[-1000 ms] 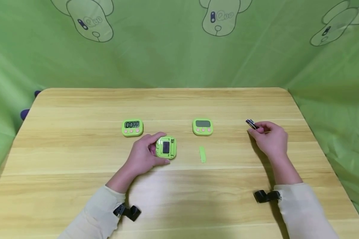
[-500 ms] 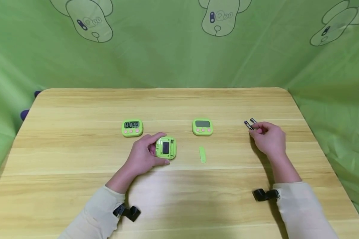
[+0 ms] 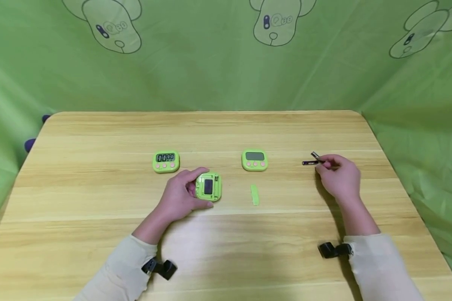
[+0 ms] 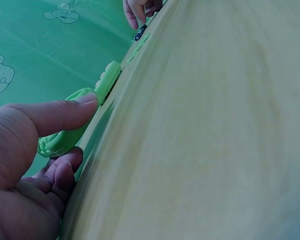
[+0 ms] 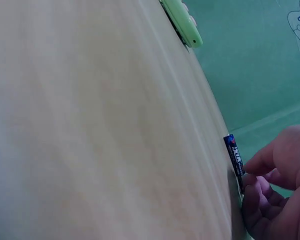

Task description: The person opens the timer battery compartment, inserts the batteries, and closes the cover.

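Note:
My left hand holds a green digital timer by its edges, thumb on the near side. Its back faces up, showing an uncovered battery compartment. Over at the right, my right hand pinches small dark batteries at their ends, close above the table. Two tips stick out from the fingers at different angles, one pointing left and one up and left. In the right wrist view, one battery with white lettering shows beside the fingertips. A slim green battery cover lies between the hands.
Two more green timers lie face up further back: the left timer reads 00:00, and the middle timer has a blank screen. The wooden table ends at a green curtain behind and at both sides.
In the right fingers the batteries have fanned apart from lying side by side; one has swung round to point left. My left hand and its timer stay nearly still.

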A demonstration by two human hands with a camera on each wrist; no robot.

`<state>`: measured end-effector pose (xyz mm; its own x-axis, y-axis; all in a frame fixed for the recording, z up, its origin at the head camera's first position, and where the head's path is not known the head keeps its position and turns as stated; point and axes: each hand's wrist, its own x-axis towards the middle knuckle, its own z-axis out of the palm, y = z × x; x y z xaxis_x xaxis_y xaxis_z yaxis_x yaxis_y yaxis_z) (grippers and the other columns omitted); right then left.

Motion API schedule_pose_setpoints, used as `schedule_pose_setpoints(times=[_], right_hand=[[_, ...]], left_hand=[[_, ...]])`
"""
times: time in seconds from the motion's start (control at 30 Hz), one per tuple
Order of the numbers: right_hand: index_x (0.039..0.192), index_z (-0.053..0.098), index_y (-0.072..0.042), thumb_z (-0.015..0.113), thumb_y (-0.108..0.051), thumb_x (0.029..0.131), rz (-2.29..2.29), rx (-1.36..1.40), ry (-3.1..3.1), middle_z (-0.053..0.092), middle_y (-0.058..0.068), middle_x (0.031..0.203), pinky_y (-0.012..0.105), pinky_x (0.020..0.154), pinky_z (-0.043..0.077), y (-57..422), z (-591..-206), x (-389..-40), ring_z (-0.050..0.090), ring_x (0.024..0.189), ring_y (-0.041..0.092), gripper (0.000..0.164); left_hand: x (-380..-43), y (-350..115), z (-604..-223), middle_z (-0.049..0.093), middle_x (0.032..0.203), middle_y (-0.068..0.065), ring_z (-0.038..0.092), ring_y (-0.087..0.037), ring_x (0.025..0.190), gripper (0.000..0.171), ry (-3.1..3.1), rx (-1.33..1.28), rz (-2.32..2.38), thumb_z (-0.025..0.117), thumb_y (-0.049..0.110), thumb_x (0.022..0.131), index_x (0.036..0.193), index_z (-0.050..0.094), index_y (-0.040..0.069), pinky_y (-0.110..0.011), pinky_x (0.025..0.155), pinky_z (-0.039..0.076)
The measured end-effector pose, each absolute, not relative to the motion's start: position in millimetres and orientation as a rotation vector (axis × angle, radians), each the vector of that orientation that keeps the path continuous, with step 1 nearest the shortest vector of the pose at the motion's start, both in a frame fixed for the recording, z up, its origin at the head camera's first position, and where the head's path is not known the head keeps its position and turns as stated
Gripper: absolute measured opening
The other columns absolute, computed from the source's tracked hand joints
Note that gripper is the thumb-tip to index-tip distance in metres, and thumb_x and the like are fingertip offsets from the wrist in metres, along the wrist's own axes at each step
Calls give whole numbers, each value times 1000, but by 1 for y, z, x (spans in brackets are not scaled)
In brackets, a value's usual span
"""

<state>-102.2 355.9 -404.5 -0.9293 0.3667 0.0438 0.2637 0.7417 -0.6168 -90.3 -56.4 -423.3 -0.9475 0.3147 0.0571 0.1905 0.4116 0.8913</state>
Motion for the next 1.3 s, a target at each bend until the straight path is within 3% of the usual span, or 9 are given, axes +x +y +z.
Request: schedule_pose_setpoints(times=[0.2, 0.33, 0.57, 1.0, 1.3], right_hand=[[110, 68, 0, 74, -53, 85, 958, -578, -2775, 61, 10, 96, 32, 70, 43, 345, -403, -101, 55, 85, 24, 59], [108, 66, -1, 73, -63, 80, 888, -607, -2804, 62, 11, 98, 36, 71, 42, 342, -405, -102, 54, 89, 28, 68], [101, 63, -2, 73, -59, 83, 847, -603, -2827, 61, 11, 95, 39, 78, 40, 342, -409, -104, 53, 90, 30, 60], [125, 65, -4, 75, -42, 87, 934, -517, -2872, 61, 11, 103, 36, 79, 40, 339, -406, -101, 54, 93, 26, 54], [122, 66, -2, 80, -39, 85, 966, -441, -2867, 60, 12, 99, 33, 75, 41, 342, -408, -99, 52, 88, 23, 53]], left_hand=[[-89, -59, -423, 51, 81, -5, 50, -20, 70, 84, 2546, 452, 1591, 99, 6, 56, 133, 66, 14, -30, 59, 48], [-89, -58, -424, 52, 82, -5, 50, -19, 71, 84, 2538, 456, 1597, 99, 6, 55, 133, 65, 13, -29, 59, 48], [-89, -58, -425, 52, 83, -5, 50, -19, 71, 85, 2531, 459, 1601, 99, 7, 55, 133, 66, 13, -29, 60, 48], [-90, -57, -426, 52, 83, -5, 51, -19, 72, 85, 2515, 454, 1607, 98, 6, 55, 133, 65, 13, -29, 60, 48], [-91, -57, -425, 52, 83, -4, 51, -20, 72, 85, 2527, 459, 1586, 99, 7, 55, 133, 65, 13, -30, 61, 48]])
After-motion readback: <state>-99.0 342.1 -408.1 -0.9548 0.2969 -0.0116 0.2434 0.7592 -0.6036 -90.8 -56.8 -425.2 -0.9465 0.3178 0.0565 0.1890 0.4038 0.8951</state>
